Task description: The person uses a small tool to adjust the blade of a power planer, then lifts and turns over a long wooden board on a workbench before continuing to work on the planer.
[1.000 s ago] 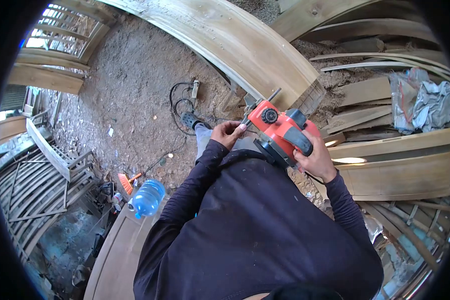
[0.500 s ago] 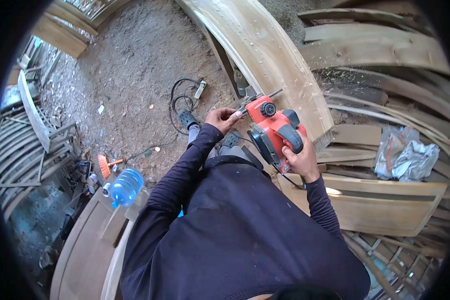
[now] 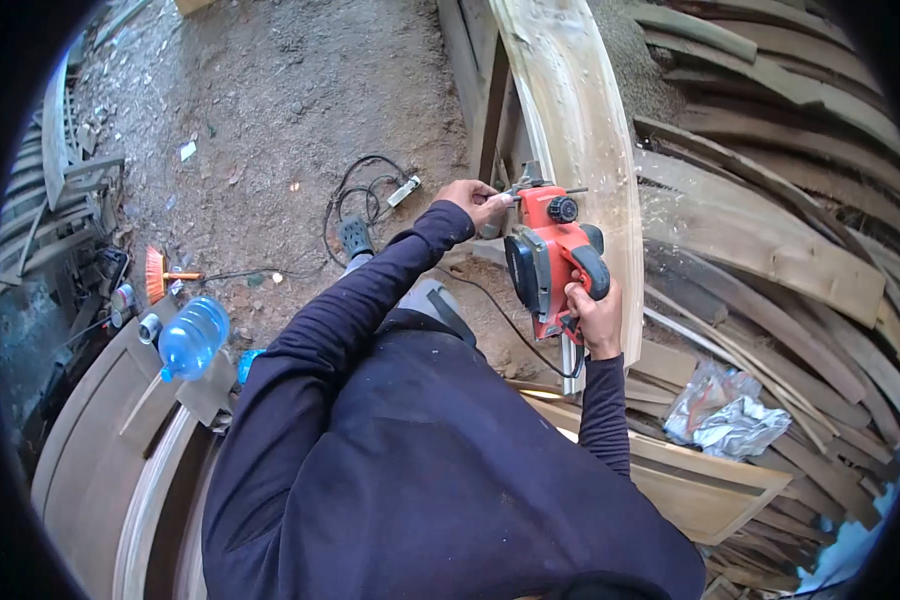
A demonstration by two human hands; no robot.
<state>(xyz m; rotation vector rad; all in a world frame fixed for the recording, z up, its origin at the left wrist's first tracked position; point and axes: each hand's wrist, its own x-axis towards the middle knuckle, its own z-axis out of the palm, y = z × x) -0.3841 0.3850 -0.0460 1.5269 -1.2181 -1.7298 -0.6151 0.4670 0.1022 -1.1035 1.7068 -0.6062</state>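
Observation:
A red and black electric planer rests on the near part of a long, pale wooden board, with fine chips around it. My right hand is wrapped round the planer's rear handle. My left hand is closed on the metal side guide at the planer's front left, beside the board's left edge. A black cord runs from the back of the planer.
Stacked curved planks fill the right side. A crumpled plastic bag lies on them. At the left are a blue water bottle, an orange brush and wooden panels. A power strip lies on the dirt floor.
The view has turned and shifted, so the board now looks more upright. Both hands keep their holds on the planer and its guide.

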